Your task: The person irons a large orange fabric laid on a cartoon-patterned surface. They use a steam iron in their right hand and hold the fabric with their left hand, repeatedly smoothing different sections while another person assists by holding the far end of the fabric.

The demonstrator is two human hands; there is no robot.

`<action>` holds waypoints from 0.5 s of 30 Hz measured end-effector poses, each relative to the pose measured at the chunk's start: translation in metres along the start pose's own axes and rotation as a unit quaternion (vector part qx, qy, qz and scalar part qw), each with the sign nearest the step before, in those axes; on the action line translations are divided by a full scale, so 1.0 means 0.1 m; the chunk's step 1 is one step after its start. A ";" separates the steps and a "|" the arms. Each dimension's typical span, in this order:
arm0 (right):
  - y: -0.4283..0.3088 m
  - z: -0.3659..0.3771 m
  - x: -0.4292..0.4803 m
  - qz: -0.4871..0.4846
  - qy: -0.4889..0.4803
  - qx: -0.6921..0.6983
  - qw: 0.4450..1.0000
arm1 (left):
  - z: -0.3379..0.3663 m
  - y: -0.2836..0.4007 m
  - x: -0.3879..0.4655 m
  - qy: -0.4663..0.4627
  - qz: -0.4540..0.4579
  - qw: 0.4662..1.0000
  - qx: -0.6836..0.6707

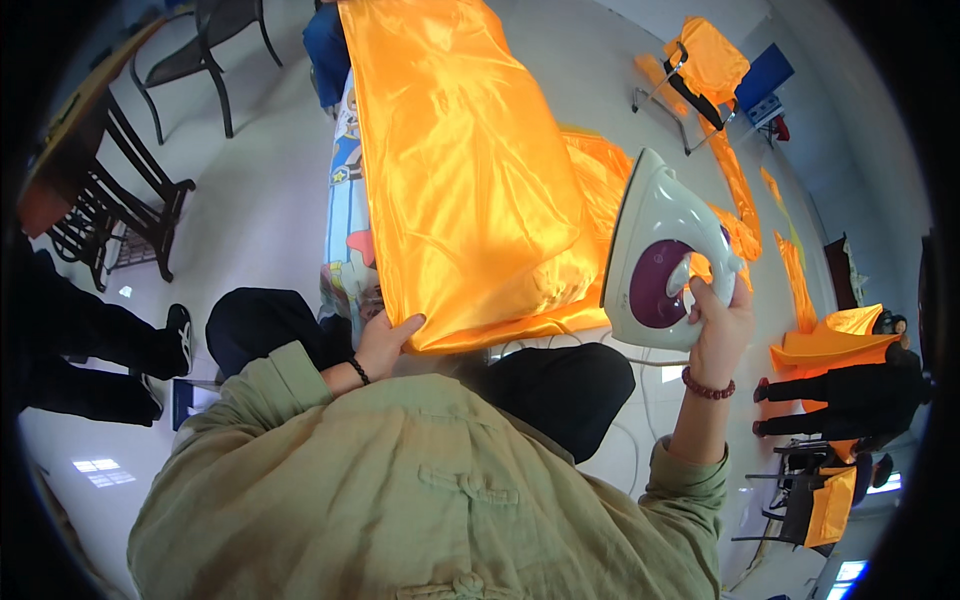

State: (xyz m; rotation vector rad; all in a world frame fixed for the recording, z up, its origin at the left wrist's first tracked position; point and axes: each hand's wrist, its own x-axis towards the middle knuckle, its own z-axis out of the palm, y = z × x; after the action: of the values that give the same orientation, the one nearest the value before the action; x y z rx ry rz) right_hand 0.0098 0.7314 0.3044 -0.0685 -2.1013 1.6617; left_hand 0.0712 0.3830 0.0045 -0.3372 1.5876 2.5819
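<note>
Glossy orange satin cloth lies spread over a long padded surface before me, and its right side hangs down in folds. The surface's printed cover shows along the left edge. My left hand pinches the cloth's near left corner between thumb and fingers. In my right hand is a white and purple electric iron, gripped by its handle. The iron is tilted on its side, its soleplate facing left, at the right of the cloth. Whether it touches the cloth cannot be told.
A power cord runs near my right knee. Black chairs and a wooden table stand at left, beside a person's legs. Orange cloth drapes a chair at upper right and trails on the floor. Other people are at far right.
</note>
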 end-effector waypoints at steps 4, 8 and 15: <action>-0.03 0.22 0.07 0.023 -0.072 -0.044 0.996 | -0.12 0.01 0.02 -0.029 -0.077 0.997 -0.009; 0.01 0.59 0.20 0.094 -0.167 -0.039 0.981 | -0.23 -0.09 0.06 0.001 -0.121 0.991 -0.056; 0.35 1.58 0.38 0.095 -0.306 0.009 0.947 | -0.38 -0.17 0.14 -0.024 -0.137 0.986 0.087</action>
State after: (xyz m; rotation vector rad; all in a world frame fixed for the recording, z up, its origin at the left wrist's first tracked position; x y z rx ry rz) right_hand -0.0922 0.6086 0.2571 0.2992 -2.5911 2.0054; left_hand 0.0662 0.3562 -0.0306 -0.4398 1.6095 2.2142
